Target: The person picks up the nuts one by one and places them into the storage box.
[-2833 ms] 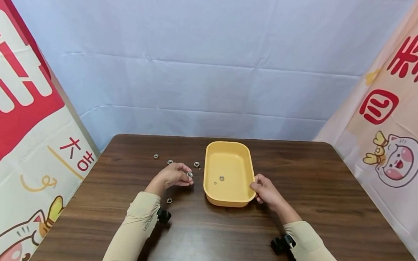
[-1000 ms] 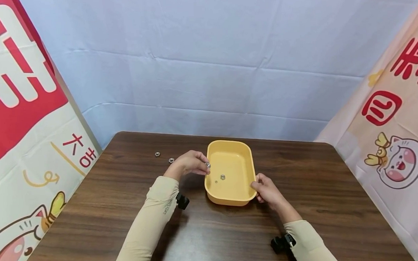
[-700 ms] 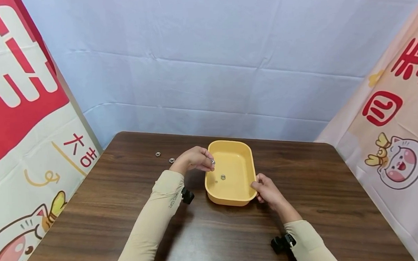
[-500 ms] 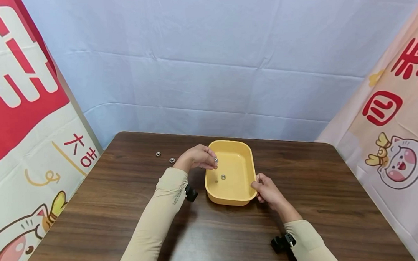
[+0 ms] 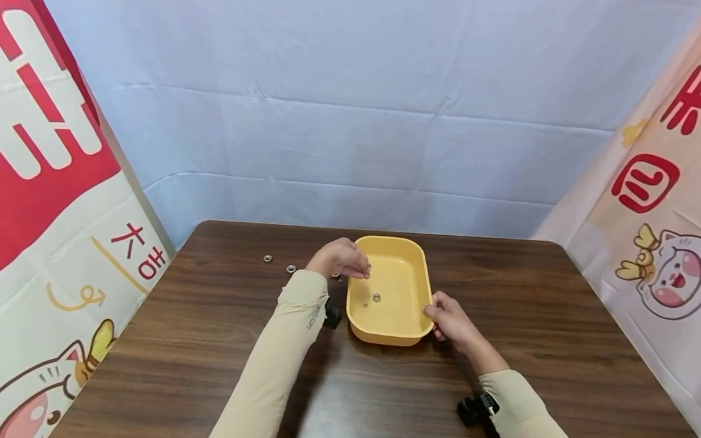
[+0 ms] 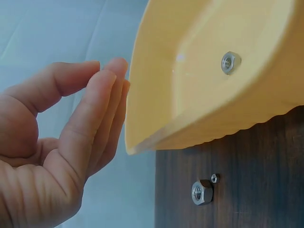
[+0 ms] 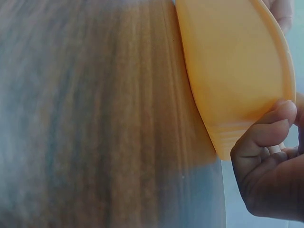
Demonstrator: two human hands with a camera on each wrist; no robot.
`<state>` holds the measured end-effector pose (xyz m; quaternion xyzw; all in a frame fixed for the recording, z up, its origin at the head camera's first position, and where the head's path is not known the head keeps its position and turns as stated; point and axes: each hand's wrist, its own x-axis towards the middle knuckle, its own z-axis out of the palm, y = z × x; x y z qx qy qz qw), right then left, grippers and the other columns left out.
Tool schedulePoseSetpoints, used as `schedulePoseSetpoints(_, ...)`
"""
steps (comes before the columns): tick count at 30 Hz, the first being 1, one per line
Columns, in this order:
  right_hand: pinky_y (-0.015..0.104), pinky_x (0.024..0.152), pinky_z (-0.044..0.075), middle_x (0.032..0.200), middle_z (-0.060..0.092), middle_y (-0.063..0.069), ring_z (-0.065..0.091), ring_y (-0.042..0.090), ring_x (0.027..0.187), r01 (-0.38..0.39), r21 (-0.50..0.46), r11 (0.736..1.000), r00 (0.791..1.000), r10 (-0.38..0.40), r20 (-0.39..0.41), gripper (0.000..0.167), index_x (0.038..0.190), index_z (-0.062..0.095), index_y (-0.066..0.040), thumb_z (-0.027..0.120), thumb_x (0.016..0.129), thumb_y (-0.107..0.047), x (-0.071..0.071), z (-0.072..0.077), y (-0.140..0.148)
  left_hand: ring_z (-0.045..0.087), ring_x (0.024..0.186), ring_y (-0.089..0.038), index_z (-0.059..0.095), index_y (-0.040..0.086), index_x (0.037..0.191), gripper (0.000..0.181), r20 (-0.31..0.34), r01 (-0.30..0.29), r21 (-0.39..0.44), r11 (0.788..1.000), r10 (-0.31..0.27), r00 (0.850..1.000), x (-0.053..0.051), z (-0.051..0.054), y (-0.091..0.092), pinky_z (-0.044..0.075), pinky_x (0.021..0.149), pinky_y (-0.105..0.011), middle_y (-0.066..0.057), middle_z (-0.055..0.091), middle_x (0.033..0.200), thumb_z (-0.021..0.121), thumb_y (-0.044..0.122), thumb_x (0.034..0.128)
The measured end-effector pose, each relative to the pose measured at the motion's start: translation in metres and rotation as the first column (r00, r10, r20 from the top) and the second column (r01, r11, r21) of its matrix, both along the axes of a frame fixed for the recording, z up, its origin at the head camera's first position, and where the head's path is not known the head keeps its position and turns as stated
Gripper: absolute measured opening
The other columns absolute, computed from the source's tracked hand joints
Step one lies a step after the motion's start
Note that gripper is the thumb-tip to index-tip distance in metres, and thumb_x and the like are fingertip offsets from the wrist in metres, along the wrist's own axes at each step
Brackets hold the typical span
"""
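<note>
Left hand [image 5: 343,258] shifted rightward; yellow tray [image 5: 396,291], long axis forward

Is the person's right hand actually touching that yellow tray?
Touching. The right wrist view shows the right hand gripping the yellow tray, curled fingers against its wall near the rim.

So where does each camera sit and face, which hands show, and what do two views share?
Head: on the head, facing forward and down at the table and tub; left hand, right hand and sleeves show.
Left wrist: on that wrist, facing the tub; only the left hand shows.
Right wrist: on that wrist, facing the table and tub's side; right hand shows, plus left fingertips.
Shared: head and left wrist both show a nut inside the tub.
</note>
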<state>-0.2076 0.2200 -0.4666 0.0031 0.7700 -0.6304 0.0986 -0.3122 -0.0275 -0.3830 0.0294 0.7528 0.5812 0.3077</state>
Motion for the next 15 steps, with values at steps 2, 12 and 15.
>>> schedulePoseSetpoints(2, 0.021, 0.036, 0.030, 0.053, 0.041, 0.004, 0.037, 0.010, 0.038, 0.003, 0.003, 1.000, 1.000, -0.003, -0.003, 0.014, 0.081, 0.035, -0.004, 0.047, 0.085, 0.001, 0.000, 0.000, 0.000, 0.066, 0.074, -0.024, 0.055, -0.015, 0.113, 0.032, 0.004, 0.002, -0.012, 1.000, -0.002, 1.000, -0.002, 0.001, 0.004, 0.054, 0.069, -0.029, -0.019, 0.063, 0.089, 0.061, -0.011, 0.0823)
schedulePoseSetpoints(12, 0.021, 0.037, 0.031, 0.053, 0.042, 0.004, 0.038, 0.010, 0.039, 0.004, 0.007, 1.000, 1.000, -0.004, 0.002, 0.013, 0.082, 0.036, -0.004, 0.047, 0.085, 0.002, 0.001, 0.000, 0.001, 0.064, 0.059, -0.022, 0.051, -0.020, 0.116, 0.040, -0.007, -0.031, -0.094, 0.995, 0.030, 1.000, -0.001, -0.001, 0.021, 0.054, 0.069, -0.034, -0.021, 0.063, 0.082, 0.063, -0.015, 0.0776)
schedulePoseSetpoints(15, 0.021, 0.036, 0.031, 0.053, 0.042, 0.004, 0.037, 0.010, 0.038, 0.003, 0.010, 1.000, 1.000, -0.002, -0.004, 0.013, 0.082, 0.035, -0.004, 0.047, 0.085, 0.002, 0.000, 0.002, 0.001, 0.063, 0.056, -0.021, 0.038, -0.017, 0.130, 0.057, -0.024, -0.040, -0.158, 0.987, 0.037, 0.999, -0.001, -0.002, 0.026, 0.054, 0.070, -0.035, -0.022, 0.063, 0.083, 0.063, -0.014, 0.0781)
